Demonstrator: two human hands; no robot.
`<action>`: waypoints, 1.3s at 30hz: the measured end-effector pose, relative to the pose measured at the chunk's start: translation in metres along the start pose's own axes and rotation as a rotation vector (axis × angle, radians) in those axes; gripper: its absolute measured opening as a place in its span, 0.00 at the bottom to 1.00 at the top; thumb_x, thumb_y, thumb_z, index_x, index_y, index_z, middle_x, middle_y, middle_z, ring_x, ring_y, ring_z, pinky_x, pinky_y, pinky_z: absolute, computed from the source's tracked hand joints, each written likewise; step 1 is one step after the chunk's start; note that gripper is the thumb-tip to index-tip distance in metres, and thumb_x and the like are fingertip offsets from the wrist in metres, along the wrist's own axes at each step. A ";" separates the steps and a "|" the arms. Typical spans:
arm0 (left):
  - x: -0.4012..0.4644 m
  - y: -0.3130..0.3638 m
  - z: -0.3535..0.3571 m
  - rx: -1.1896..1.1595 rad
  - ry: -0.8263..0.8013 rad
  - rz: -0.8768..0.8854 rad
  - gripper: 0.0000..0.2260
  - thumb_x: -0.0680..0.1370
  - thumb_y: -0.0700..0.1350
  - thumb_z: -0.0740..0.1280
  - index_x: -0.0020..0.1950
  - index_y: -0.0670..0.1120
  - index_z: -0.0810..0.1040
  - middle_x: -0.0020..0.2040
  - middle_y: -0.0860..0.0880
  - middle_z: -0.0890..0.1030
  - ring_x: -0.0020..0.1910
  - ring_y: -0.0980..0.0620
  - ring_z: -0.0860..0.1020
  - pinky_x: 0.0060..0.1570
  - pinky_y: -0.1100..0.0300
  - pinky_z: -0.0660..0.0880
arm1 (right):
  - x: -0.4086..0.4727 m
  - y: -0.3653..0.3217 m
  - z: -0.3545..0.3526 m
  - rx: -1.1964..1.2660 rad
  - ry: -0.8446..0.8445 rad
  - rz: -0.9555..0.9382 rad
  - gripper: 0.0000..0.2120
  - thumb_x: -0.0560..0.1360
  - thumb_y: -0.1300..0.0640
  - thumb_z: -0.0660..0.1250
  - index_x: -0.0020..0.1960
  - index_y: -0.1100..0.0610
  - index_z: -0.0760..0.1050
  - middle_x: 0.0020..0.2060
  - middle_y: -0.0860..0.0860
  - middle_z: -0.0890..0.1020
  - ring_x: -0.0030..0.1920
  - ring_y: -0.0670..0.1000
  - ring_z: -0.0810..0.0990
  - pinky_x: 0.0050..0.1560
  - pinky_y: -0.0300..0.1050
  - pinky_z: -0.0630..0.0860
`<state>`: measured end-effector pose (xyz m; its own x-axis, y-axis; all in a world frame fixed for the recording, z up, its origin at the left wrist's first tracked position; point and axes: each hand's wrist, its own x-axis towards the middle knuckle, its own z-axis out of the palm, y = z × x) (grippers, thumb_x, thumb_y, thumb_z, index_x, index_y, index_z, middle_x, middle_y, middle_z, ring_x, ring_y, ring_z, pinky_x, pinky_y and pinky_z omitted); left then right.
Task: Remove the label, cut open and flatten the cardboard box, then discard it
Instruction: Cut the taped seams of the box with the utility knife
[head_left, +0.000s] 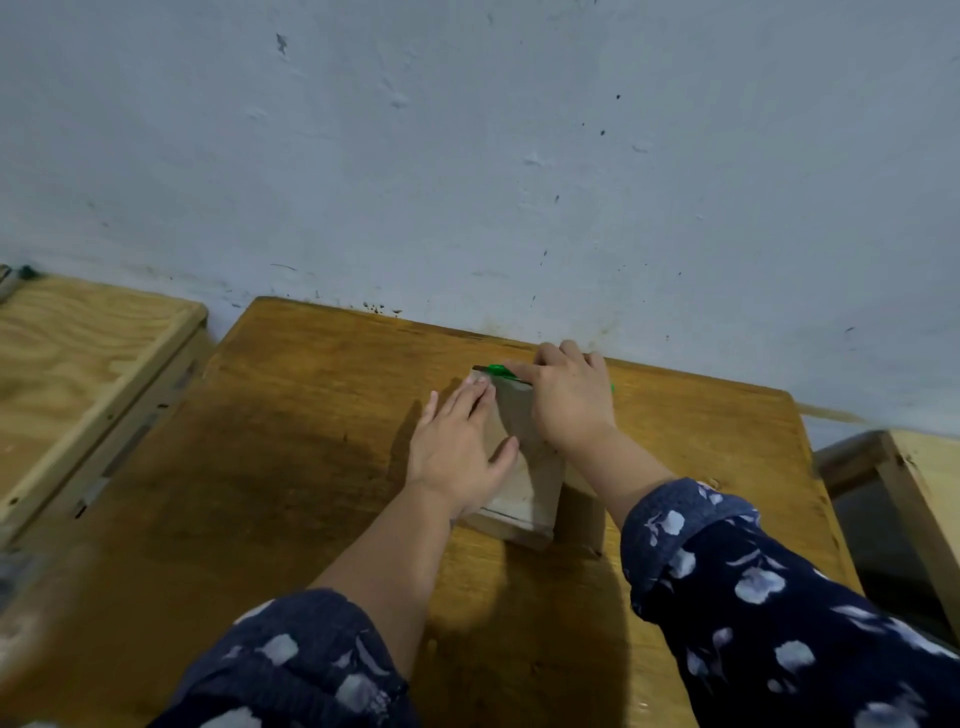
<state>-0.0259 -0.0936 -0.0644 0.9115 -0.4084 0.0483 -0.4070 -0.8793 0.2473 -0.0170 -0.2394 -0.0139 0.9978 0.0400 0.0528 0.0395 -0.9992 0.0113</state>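
A small brown cardboard box (524, 488) lies on the wooden table (291, 426), its long side pointing away from me. My left hand (457, 447) presses flat on the box's left half, fingers straight. My right hand (569, 400) sits at the box's far end and grips a green-handled cutter (498, 370). Only the cutter's green tip shows past the fingers, at the box's far edge, and a bit of green shows behind the hand. No label is visible on the box.
A blue-grey wall (467, 156) rises right behind the table's far edge. A lighter plywood surface (78, 364) stands to the left, with a gap between. Another wooden piece (914, 478) stands at the right.
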 end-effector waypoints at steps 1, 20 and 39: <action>0.000 0.000 0.000 0.001 -0.005 -0.005 0.32 0.79 0.62 0.50 0.79 0.48 0.52 0.79 0.52 0.53 0.77 0.56 0.47 0.76 0.50 0.44 | 0.000 0.000 -0.001 -0.015 -0.001 -0.011 0.25 0.76 0.57 0.59 0.73 0.44 0.64 0.59 0.52 0.74 0.61 0.55 0.68 0.57 0.51 0.64; -0.001 -0.003 0.002 -0.054 -0.066 -0.034 0.32 0.79 0.62 0.49 0.79 0.48 0.49 0.80 0.52 0.49 0.78 0.56 0.45 0.76 0.48 0.45 | -0.049 0.072 0.004 0.105 0.032 0.380 0.24 0.76 0.61 0.58 0.69 0.42 0.70 0.58 0.52 0.78 0.57 0.55 0.74 0.54 0.53 0.69; 0.003 -0.009 0.013 -0.034 -0.057 -0.023 0.32 0.79 0.64 0.46 0.79 0.49 0.47 0.79 0.53 0.46 0.77 0.57 0.43 0.75 0.50 0.40 | -0.079 0.114 0.078 0.684 0.128 1.143 0.17 0.73 0.53 0.70 0.61 0.50 0.76 0.55 0.53 0.79 0.56 0.56 0.77 0.55 0.55 0.78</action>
<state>-0.0200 -0.0903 -0.0792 0.9154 -0.4024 -0.0123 -0.3831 -0.8802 0.2802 -0.0870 -0.3569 -0.0944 0.4779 -0.8530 -0.2098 -0.7527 -0.2745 -0.5985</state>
